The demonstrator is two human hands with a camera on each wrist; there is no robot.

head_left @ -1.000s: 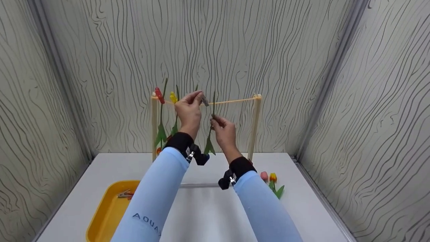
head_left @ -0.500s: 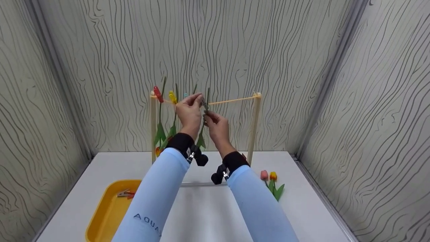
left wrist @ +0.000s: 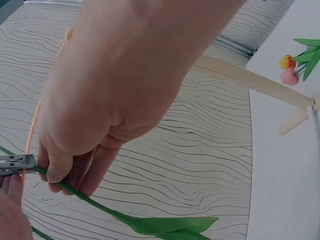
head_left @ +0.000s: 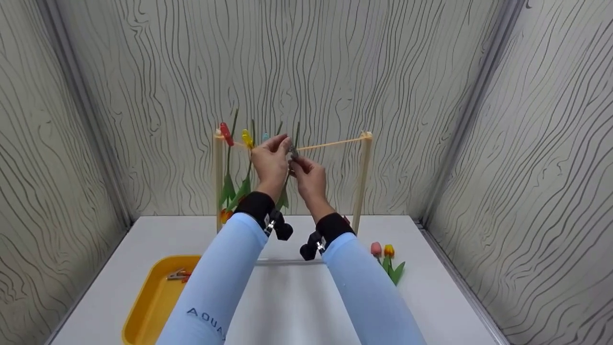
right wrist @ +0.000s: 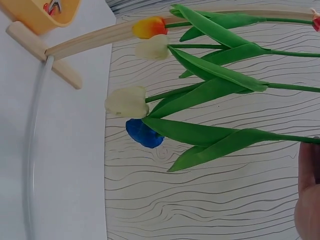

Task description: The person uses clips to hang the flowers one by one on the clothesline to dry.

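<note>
My left hand [head_left: 269, 163] pinches a grey clothespin [left wrist: 17, 162] at the orange string [head_left: 330, 144]. In the left wrist view the clothespin's jaws lie across both the string and a green flower stem [left wrist: 87, 200]. Just below the clothespin, my right hand [head_left: 309, 179] pinches that stem between thumb and fingers. From the stem hangs a blue artificial flower [right wrist: 144, 133], head down, with long green leaves. To its left hang two white tulips [right wrist: 127, 101] and an orange-yellow tulip [right wrist: 149, 27]. Red [head_left: 226, 134], yellow [head_left: 247, 138] and light-blue clothespins [head_left: 266, 137] sit along the string.
Wooden posts [head_left: 363, 182] carry the string, with a pale rod [head_left: 287, 262] low between them. A yellow tray [head_left: 139, 302] at the left holds clothespins [head_left: 178, 275]. Pink [head_left: 376, 248] and orange-yellow tulips [head_left: 389, 250] lie on the white table at the right.
My right hand has moved left and slightly up, bringing the stem against the string and into the grey clothespin. My left hand has barely moved.
</note>
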